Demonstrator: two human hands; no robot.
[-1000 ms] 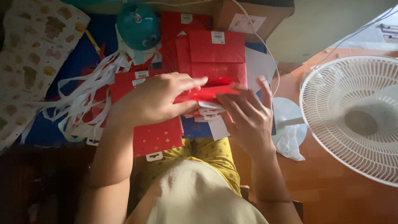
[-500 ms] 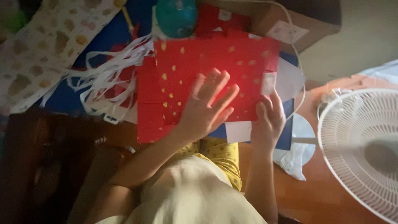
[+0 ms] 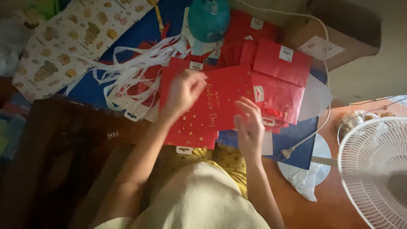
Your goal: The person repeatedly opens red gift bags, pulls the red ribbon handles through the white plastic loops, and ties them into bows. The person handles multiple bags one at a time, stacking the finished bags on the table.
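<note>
Head view: L hand [image 3: 183,91] & R hand [image 3: 249,127] on red bag [image 3: 214,108] edges.

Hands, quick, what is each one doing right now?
Left hand: loosely open, over the red bag, holding nothing.
Right hand: open, at the bag's edge.

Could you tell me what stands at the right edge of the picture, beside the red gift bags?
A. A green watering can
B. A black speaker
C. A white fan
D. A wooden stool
C: a white fan with a round wire grille fills the lower right corner, to the right of the red bags.
</note>
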